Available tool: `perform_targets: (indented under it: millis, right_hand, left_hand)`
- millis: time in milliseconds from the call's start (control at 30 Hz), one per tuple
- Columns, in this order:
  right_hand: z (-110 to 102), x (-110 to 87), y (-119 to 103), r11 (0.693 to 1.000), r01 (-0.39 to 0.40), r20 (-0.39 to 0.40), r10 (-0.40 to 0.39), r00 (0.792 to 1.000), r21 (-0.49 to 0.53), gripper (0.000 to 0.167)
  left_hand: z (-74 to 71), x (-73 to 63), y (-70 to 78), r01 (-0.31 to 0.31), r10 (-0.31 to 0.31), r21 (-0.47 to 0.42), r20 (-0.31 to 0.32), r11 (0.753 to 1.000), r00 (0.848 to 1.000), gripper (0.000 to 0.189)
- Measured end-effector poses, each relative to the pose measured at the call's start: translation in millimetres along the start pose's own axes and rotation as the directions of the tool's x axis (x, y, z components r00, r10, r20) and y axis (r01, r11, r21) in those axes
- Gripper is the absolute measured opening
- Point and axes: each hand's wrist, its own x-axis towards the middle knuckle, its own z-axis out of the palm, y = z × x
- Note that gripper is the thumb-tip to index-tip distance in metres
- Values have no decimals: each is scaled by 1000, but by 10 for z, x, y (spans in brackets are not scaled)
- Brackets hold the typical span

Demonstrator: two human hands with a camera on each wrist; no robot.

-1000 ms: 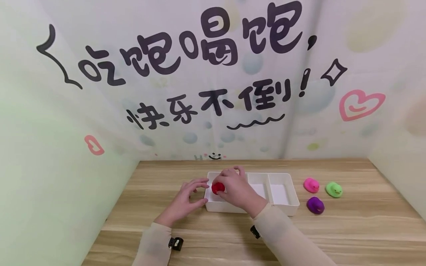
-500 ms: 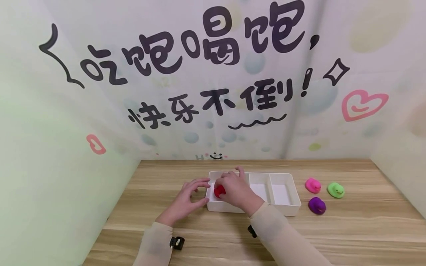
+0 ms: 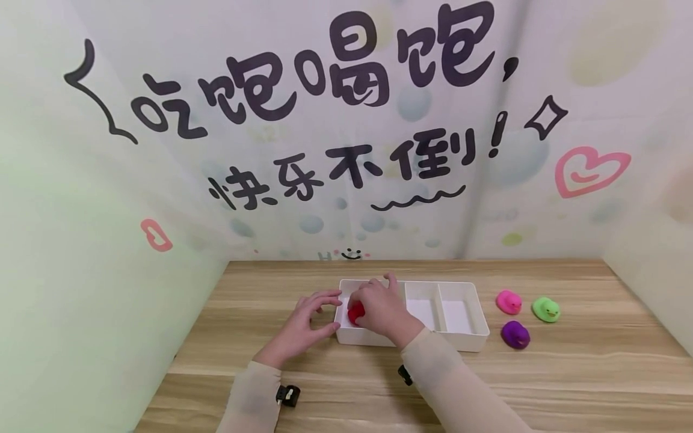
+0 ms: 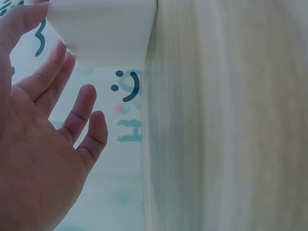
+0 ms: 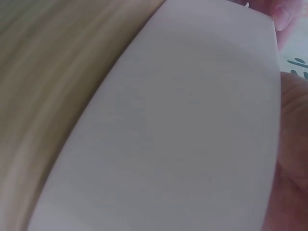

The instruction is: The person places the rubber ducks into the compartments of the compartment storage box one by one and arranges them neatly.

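Note:
A white divided box lies lengthwise on the table, its long side towards me. In its left end compartment my right hand holds a small red toy duck between thumb and fingers. Most of that duck is covered by the hand. The left hand touches the box's left end, thumb at the near corner and fingers at the far one. In the left wrist view, its fingers reach to the white end wall fairly straight. The right wrist view is mostly filled by the box's side wall.
Right of the box, a pink toy duck, a green one and a purple one sit on the wooden table. A printed curtain stands behind the table's far edge.
The red toy duck and the right hand have dropped very slightly lower in the left compartment. The left hand stays at the box's end.

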Motion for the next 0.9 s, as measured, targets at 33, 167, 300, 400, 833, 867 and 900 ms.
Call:
perform_targets:
  millis: [33, 167, 300, 400, 833, 867, 900]
  right_hand:
    - [0, 1, 3, 1000, -1, 2, 1, 1000, 7, 20]
    - [-4, 2, 21, 999, -4, 16, 4, 1000, 44, 22]
    - [-4, -13, 56, 996, 22, 1, -22, 1000, 88, 23]
    - [-24, -36, 72, 995, 42, -30, -39, 999, 93, 22]
    - [-95, -174, 147, 984, 75, -153, -50, 987, 164, 25]
    - [-100, -189, 149, 983, 83, -165, -56, 985, 164, 25]
    - [-104, -202, 152, 983, 91, -176, -62, 982, 158, 25]
  left_hand:
    - [2, 2, 1, -1, 1, -2, 1, 1000, 1000, 42]
    - [7, 11, 5, -2, 2, -3, 7, 1000, 1000, 41]
    - [14, 16, 6, 1, -1, -2, 7, 1000, 1000, 41]
    - [17, 16, 5, 0, 0, -10, 4, 1000, 1000, 41]
    - [18, 0, -13, -10, 10, 0, 0, 1000, 1000, 42]
    - [18, 0, -13, -7, 7, 4, 1, 1000, 1000, 43]
    - [17, -1, -15, -6, 6, 7, -1, 1000, 1000, 42]
